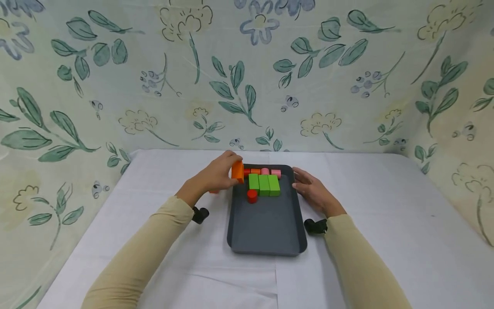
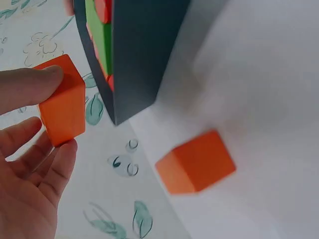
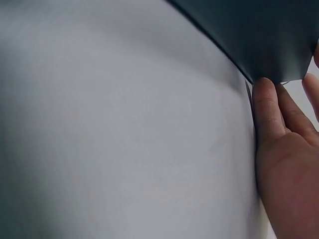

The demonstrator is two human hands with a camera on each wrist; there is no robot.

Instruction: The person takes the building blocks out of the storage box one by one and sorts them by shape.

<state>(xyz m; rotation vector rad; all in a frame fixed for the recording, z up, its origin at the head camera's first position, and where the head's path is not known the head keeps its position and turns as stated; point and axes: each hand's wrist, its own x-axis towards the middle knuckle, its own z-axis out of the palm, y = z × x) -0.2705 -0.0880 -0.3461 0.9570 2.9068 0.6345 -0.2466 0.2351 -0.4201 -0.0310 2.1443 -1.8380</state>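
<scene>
My left hand (image 1: pixel 221 172) pinches an orange block (image 1: pixel 237 172) between thumb and fingers, raised at the far left corner of the dark grey tray (image 1: pixel 266 229). In the left wrist view, this block stays clear of the tray wall. My right hand (image 1: pixel 315 193) rests by the tray's far right side; its extended fingers touch the outer wall in the right wrist view. Inside the tray, three green blocks (image 1: pixel 264 185) stand side by side, a red cylinder (image 1: pixel 252 196) in front of the leftmost. Behind them runs a row of red, orange and pink pieces (image 1: pixel 265 171).
A second orange block (image 2: pixel 199 164) lies on the white cloth left of the tray, mostly hidden under my left hand in the head view. A floral curtain (image 1: pixel 247 86) hangs behind the table (image 1: pixel 386 193). Black wrist cameras (image 1: pixel 316 226) sit below both hands.
</scene>
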